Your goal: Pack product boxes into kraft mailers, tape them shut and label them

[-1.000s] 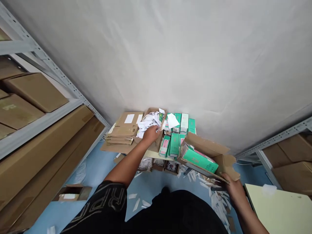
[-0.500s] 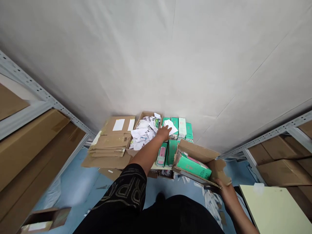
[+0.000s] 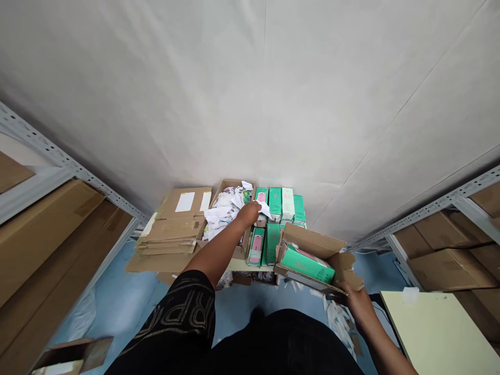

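My left hand is closed on a crumpled sheet of white paper, just right of a carton full of crumpled paper. With my right hand I grip the right end of an open cardboard box, its flaps up. Inside that box lies a green product box with a pink panel. Several more green boxes stand in rows beside and behind it, along with a white box. The fingertips of my right hand are partly hidden by the cardboard.
Flattened cartons are stacked at the left of the table. Metal shelves with cartons stand on both sides, and a pale wall rises behind. A cream tabletop lies at lower right; scraps litter the blue floor.
My left hand has drawn back leftward with the white paper, uncovering more of the green box below it. My right hand still holds the cardboard box, and the view has shifted slightly.
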The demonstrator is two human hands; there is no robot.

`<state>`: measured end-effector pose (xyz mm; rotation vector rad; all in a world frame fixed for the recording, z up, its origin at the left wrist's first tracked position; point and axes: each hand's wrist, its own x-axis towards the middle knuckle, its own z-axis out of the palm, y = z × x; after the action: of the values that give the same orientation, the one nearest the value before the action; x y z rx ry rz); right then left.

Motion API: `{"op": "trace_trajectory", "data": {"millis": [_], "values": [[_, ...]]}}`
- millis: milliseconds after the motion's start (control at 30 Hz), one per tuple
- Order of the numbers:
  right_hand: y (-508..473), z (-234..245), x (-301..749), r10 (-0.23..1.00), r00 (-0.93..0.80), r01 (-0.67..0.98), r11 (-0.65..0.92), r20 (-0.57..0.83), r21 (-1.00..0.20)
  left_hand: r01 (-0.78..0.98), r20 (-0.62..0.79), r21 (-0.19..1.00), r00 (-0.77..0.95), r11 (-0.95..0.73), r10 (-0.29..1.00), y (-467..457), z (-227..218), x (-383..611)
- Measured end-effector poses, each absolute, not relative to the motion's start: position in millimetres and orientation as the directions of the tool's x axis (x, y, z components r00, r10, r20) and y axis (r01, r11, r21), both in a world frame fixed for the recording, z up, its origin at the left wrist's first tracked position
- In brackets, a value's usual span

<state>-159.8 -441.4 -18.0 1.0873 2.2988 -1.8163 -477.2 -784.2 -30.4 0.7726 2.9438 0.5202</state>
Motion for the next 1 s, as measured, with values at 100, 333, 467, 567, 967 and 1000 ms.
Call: {"op": "trace_trajectory", "data": {"millis": [100,333,467,567,967,1000], "values": [[-446.6,-11.1,-163.9,0.483,-0.779,0.509,0.114,-0.4,-0.853,0.471,0.09,0.356,-0.877,0.807,0.472,-789.7,-23.1,-465.9],[-456.9,0.6,-172.1,0.451,-0.802,0.498,0.142,-0.392,-0.856,0.459,0.461,0.665,-0.873,0.59,0.16,-795.3,23.8,-425.2],[-461.3,-0.9,-177.0,0.417,-0.797,0.531,0.139,-0.437,-0.836,0.597,0.593,0.74,-0.796,0.311,0.117,-793.1,63.2,-380.1],[-466.0,-4.1,-178.8,0.437,-0.79,0.536,0.155,-0.429,-0.83,0.655,0.582,0.75,-0.719,0.092,0.379,-786.5,77.2,-345.4],[-474.0,5.2,-161.5,0.504,-0.798,0.492,0.226,-0.331,-0.841,0.763,0.187,0.61,-0.399,0.213,0.898,-763.8,62.6,-323.2],[-471.7,4.0,-158.0,0.515,-0.787,0.496,0.204,-0.338,-0.844,0.764,0.243,0.608,-0.439,0.217,0.865,-762.7,60.0,-323.5]]}}
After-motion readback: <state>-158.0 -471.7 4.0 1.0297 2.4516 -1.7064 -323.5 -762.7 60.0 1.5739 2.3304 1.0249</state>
